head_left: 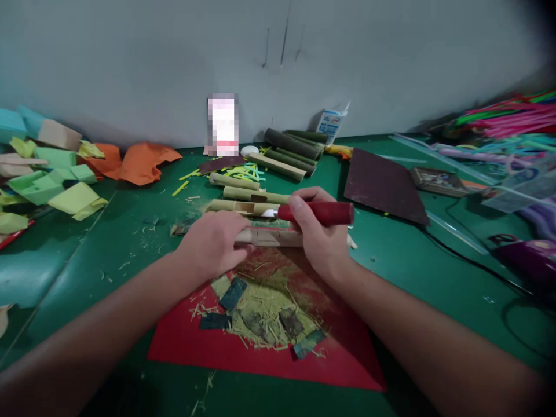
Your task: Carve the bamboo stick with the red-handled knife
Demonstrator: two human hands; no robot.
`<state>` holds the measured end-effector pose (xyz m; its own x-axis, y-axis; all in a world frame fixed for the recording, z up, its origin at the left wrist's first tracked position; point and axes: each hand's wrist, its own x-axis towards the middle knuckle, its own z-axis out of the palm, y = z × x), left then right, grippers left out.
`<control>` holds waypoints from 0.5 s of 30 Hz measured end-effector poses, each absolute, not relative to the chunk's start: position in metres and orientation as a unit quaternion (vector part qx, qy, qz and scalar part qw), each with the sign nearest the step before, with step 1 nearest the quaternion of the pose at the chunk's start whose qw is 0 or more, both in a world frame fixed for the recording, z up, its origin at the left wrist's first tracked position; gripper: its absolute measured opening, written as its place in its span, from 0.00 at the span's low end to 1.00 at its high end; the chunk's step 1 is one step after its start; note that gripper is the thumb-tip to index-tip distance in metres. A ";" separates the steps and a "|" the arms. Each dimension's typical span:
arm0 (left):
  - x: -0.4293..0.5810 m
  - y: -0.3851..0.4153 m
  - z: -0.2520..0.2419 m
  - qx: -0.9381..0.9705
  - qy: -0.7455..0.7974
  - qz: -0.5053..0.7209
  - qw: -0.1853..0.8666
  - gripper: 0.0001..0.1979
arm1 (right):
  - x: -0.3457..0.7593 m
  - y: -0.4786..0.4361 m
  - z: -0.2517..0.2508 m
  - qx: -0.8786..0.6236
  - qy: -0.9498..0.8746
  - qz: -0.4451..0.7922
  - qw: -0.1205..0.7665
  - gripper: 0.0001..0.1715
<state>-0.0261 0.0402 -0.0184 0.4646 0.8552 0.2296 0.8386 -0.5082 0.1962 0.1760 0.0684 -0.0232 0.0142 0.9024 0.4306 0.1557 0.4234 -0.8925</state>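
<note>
My left hand (219, 240) presses its fingers round the left end of a pale bamboo piece (278, 238), which lies across the near side of the other pieces. Gripped in my right hand (319, 231) is a chisel with a thick red handle (334, 213); its short flat blade (269, 213) points left, above the bamboo. The right hand's lower fingers are hidden behind the palm. Just beyond lie a bamboo piece with a rectangular notch (221, 206) and another notched one (238, 194). Under the work is a red sheet (269, 370) strewn with shavings (269, 301) and dark bark chips.
Dark green bamboo lengths (293, 147) are stacked by the wall, near a lit phone (223, 124) and a small carton (330, 124). Folded paper pieces (56, 168) and orange paper (147, 162) lie left. A brown board (382, 185), a cable (469, 255) and pink strips (508, 124) lie right.
</note>
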 end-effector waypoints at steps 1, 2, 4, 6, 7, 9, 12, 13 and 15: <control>-0.025 0.040 -0.023 0.855 0.497 0.142 0.034 0.12 | 0.175 0.069 -0.024 -0.429 -0.611 0.348 0.567 0.15; -0.024 0.040 -0.027 0.856 0.497 0.139 0.035 0.12 | 0.175 0.070 -0.026 -0.433 -0.604 0.360 0.563 0.17; -0.022 0.041 -0.032 0.859 0.488 0.154 0.028 0.12 | 0.173 0.072 -0.030 -0.441 -0.601 0.367 0.556 0.18; -0.023 0.041 -0.035 0.865 0.468 0.180 0.017 0.11 | 0.172 0.073 -0.032 -0.444 -0.598 0.368 0.557 0.18; -0.023 0.042 -0.037 0.869 0.456 0.191 0.014 0.11 | 0.171 0.073 -0.032 -0.444 -0.595 0.371 0.558 0.17; -0.025 0.043 -0.039 0.874 0.440 0.204 0.011 0.11 | 0.170 0.073 -0.031 -0.444 -0.595 0.378 0.553 0.15; -0.026 0.044 -0.041 0.873 0.437 0.215 0.015 0.11 | 0.170 0.072 -0.027 -0.445 -0.602 0.382 0.542 0.12; -0.026 0.044 -0.042 0.871 0.440 0.217 0.014 0.11 | 0.170 0.071 -0.026 -0.445 -0.602 0.381 0.543 0.12; -0.026 0.043 -0.042 0.869 0.446 0.215 0.008 0.09 | 0.170 0.071 -0.026 -0.446 -0.599 0.377 0.548 0.12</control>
